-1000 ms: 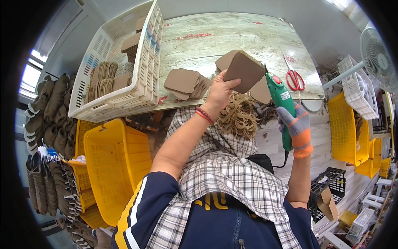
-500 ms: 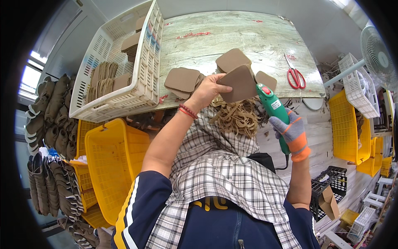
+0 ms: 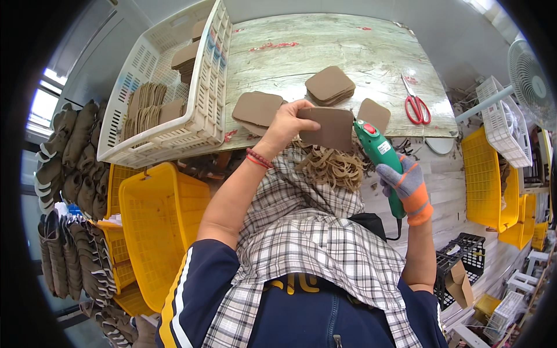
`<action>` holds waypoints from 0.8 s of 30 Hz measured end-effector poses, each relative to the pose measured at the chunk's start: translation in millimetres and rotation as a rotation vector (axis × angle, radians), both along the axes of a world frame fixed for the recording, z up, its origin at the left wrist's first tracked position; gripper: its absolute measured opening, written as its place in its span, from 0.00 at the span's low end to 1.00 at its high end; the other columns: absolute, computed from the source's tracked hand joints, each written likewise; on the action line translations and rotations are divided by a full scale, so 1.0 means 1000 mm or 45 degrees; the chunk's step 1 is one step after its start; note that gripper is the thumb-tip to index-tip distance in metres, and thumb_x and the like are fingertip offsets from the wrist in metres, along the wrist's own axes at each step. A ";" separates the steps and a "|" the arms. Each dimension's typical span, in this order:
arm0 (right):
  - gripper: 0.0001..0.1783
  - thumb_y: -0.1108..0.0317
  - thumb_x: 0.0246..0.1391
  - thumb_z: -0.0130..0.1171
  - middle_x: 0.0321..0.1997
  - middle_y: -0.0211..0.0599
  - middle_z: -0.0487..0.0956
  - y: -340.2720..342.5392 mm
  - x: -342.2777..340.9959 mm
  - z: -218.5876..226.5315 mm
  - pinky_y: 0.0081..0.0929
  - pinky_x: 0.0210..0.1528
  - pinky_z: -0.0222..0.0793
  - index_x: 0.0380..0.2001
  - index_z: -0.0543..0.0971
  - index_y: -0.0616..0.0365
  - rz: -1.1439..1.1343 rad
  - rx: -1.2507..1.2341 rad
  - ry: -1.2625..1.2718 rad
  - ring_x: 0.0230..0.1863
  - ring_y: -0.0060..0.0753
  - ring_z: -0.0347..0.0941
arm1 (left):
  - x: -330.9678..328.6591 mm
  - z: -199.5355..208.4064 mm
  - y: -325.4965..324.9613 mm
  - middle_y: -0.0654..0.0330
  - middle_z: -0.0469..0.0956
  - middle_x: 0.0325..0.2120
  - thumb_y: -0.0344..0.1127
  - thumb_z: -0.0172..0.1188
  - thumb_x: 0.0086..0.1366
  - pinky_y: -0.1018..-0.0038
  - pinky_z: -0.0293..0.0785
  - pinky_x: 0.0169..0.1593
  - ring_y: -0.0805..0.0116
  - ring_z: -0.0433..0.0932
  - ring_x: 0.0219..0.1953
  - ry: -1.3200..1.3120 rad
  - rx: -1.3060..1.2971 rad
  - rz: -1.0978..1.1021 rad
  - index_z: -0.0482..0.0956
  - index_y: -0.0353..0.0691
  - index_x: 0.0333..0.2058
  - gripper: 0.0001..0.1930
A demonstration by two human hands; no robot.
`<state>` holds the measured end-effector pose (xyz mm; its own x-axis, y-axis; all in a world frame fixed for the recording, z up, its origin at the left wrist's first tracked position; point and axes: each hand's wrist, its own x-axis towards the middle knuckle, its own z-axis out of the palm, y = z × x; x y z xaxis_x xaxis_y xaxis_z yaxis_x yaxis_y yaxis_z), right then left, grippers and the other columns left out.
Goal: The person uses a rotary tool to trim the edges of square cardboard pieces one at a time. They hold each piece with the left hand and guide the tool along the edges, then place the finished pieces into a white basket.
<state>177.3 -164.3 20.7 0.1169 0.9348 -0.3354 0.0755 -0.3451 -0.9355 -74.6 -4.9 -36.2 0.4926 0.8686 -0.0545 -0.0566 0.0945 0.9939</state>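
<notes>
Pinched in my bare left hand [image 3: 292,124] is a brown square piece with rounded corners [image 3: 328,129]. My right hand [image 3: 406,184], in a grey and orange glove, is closed round a green corded power cutter [image 3: 380,152] with a red button. The cutter's head is at the right edge of the piece; its blade is too small to make out. Curly brown trimmings [image 3: 332,167] lie heaped in my lap under the piece. Stacks of similar squares rest on the table, one left of my hand [image 3: 257,108], one behind the piece [image 3: 330,85]. A single square [image 3: 373,115] lies to the right.
Red-handled scissors [image 3: 416,109] lie at the right of the worn table [image 3: 278,64]. A white crate [image 3: 200,110] with stacked brown pieces stands at the left. Yellow baskets [image 3: 159,232] flank me, near hanging footwear parts [image 3: 75,156]. A fan [image 3: 528,81] stands at the far right.
My left hand has turned the brown piece from a tilted to a nearly level position and lowered it slightly. The cutter has shifted a little left and down, staying at its right edge.
</notes>
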 end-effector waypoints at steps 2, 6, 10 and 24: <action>0.19 0.61 0.47 0.68 0.19 0.27 0.72 -0.002 0.001 -0.002 0.16 0.16 0.61 0.37 0.75 0.62 0.012 -0.029 0.029 0.15 0.15 0.64 | -0.004 0.005 0.001 0.65 0.79 0.28 0.22 0.64 0.51 0.82 0.72 0.38 0.80 0.75 0.31 -0.134 -0.056 0.048 0.78 0.37 0.33 0.10; 0.19 0.62 0.47 0.68 0.20 0.27 0.72 -0.005 0.002 -0.007 0.16 0.16 0.62 0.37 0.74 0.62 0.035 -0.056 0.077 0.16 0.15 0.65 | -0.010 0.006 0.008 0.65 0.79 0.30 0.22 0.64 0.53 0.81 0.72 0.39 0.79 0.76 0.32 -0.342 -0.167 -0.013 0.77 0.37 0.36 0.10; 0.20 0.62 0.47 0.68 0.20 0.27 0.72 -0.007 0.004 -0.010 0.16 0.16 0.62 0.38 0.74 0.62 0.031 -0.049 0.125 0.16 0.15 0.65 | -0.016 0.011 0.009 0.67 0.76 0.32 0.21 0.62 0.54 0.82 0.72 0.39 0.80 0.74 0.33 -0.326 -0.165 -0.090 0.74 0.39 0.39 0.13; 0.22 0.59 0.45 0.70 0.20 0.28 0.72 -0.012 0.003 -0.003 0.17 0.16 0.63 0.36 0.74 0.62 0.123 -0.076 0.034 0.16 0.16 0.66 | -0.022 0.027 0.009 0.66 0.77 0.28 0.22 0.65 0.52 0.82 0.73 0.35 0.80 0.74 0.30 0.029 -0.055 -0.132 0.76 0.38 0.33 0.10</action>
